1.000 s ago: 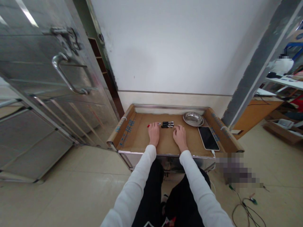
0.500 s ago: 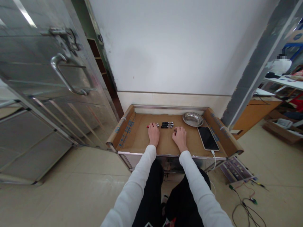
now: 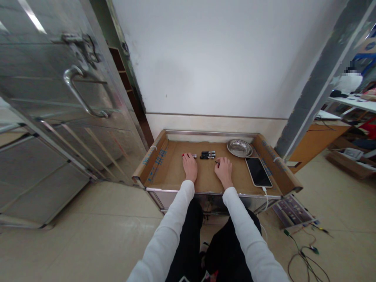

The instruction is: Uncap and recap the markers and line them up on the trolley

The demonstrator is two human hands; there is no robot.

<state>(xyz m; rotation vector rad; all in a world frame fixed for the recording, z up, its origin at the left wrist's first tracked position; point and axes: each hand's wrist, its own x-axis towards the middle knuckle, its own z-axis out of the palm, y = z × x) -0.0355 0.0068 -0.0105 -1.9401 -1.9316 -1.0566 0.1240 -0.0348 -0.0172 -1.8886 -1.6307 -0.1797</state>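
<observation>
My left hand (image 3: 190, 168) rests over a red-capped marker (image 3: 194, 156), fingers closed round its red end; the pale other end shows to the right. Several black markers (image 3: 208, 155) lie side by side between my hands. To their right, my right hand (image 3: 224, 171) is down near the cardboard with its fingers bent together. A small dark tip juts out at those fingertips, too small to name. All of this is on a cardboard-lined cart top (image 3: 173, 172).
A round steel dish (image 3: 239, 148) stands at the back right of the cart. In front of it lies a phone (image 3: 258, 172) with a white cable (image 3: 266, 201) hanging over the front edge. Raised cardboard sides and a back rail (image 3: 211, 133) border the top.
My left hand has shifted slightly left along the red marker, uncovering more of its pale end. My right hand has hardly moved, and the black markers lie as before.
</observation>
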